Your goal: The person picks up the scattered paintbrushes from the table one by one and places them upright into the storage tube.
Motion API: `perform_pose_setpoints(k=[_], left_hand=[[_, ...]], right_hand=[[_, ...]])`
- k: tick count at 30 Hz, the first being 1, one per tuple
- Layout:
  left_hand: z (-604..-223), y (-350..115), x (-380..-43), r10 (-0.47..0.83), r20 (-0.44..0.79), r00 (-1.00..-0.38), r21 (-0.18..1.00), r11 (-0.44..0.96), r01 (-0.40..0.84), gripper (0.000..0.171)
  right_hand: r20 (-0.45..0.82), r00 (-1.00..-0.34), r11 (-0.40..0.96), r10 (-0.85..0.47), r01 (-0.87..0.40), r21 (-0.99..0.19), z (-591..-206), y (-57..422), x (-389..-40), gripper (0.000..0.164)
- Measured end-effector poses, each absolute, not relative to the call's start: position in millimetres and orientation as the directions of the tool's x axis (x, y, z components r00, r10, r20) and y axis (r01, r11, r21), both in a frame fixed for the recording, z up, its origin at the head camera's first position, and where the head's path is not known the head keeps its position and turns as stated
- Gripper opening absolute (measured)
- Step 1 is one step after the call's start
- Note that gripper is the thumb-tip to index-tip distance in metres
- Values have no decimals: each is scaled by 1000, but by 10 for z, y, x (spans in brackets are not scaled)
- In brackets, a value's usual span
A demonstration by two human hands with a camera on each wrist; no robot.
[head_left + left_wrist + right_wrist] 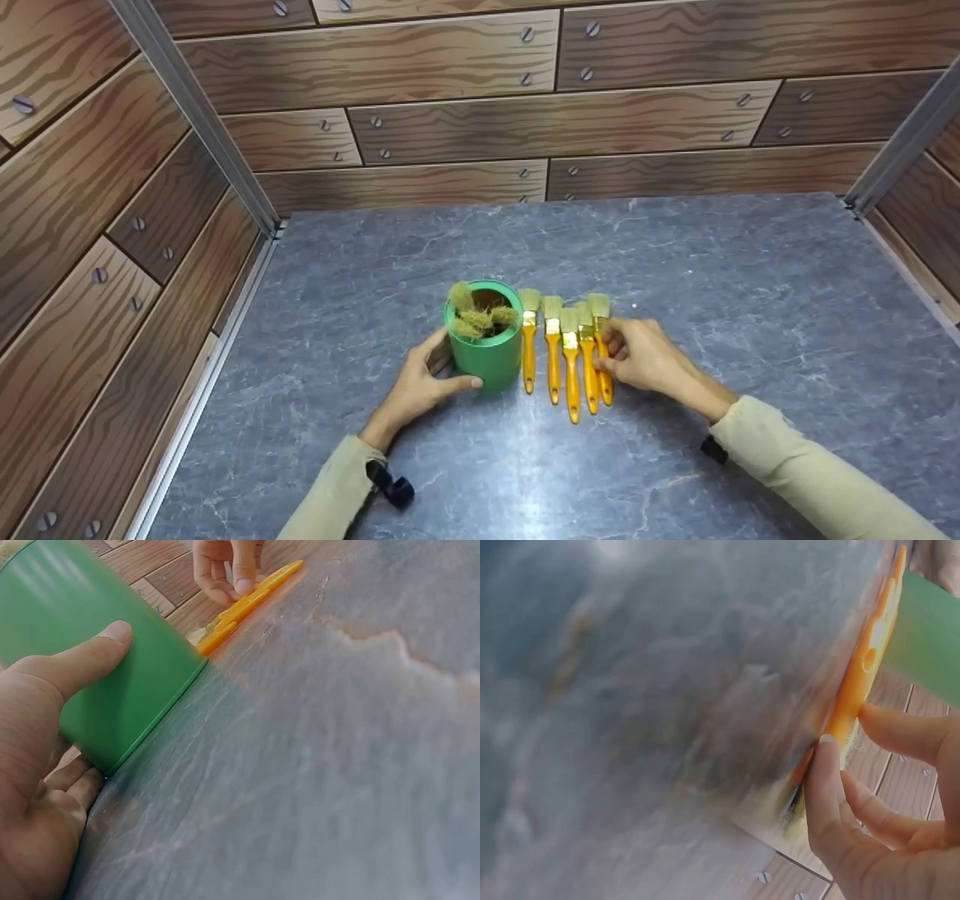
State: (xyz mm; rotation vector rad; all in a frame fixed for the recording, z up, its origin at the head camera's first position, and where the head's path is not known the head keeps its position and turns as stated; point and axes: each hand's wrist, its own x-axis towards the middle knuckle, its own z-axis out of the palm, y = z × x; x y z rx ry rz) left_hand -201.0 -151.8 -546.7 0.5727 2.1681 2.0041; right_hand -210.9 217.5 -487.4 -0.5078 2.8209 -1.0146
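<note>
A green cylindrical container stands upright on the table, with several brush heads showing at its mouth; their handles are hidden inside. My left hand grips the container from the left, its thumb across the front and the other fingers round the far side. To the container's right, several paintbrushes with orange handles lie side by side, bristles pointing away from me. My right hand pinches the handle of the rightmost paintbrush between thumb and fingers. In the right wrist view the fingertips meet the orange handle.
The grey marbled table reaches back to a wood-plank patterned wall. A similar wall with a metal corner rail closes off the left side, and another panel rises at the right.
</note>
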Motion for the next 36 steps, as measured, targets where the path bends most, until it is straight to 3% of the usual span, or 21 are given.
perform_pose_setpoints(k=[15,25,36], left_hand=[[-5494,-1538,-2024,368,155,-917,979,65,192,101],[-5469,-1531,-2022,359,155,-920,981,57,187,103],[-5479,-1525,-2021,364,162,-917,979,56,195,103]], right_hand=[[-111,-964,772,-240,-120,-624,-4877,2256,-2211,47],[-200,-946,724,-257,-51,-688,-4857,2331,-2284,32],[-187,-942,576,-277,-7,-818,-4630,2388,-2260,34]])
